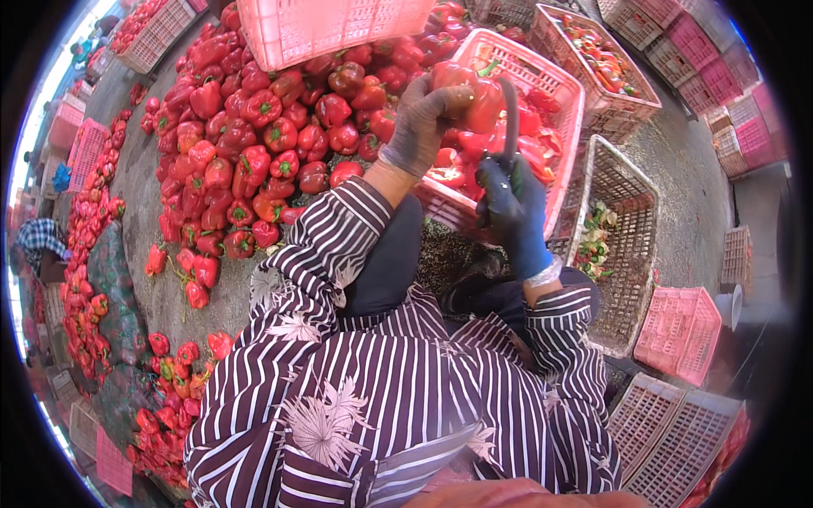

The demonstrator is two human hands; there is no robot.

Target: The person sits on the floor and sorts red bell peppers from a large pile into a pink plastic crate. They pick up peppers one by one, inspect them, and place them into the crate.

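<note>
My gloved left hand [427,120] grips a red bell pepper [477,98] with a green stem, raised above a pink plastic crate [567,136]. In my right hand [516,203], in a blue and black glove, is a knife with a dark curved blade [510,120]. The blade is up against the pepper's right side; whether it has cut in, I cannot tell. Cut red pepper pieces [540,155] lie in the crate below both hands. To the left spreads a large heap of whole red bell peppers [254,127] on the concrete floor.
A pale crate with pepper scraps [594,244] stands by my right knee. Beyond it is another crate of pepper pieces [600,54]. One pink crate [336,28] rests at the heap's far side. A person in a checked shirt [39,238] bends at far left.
</note>
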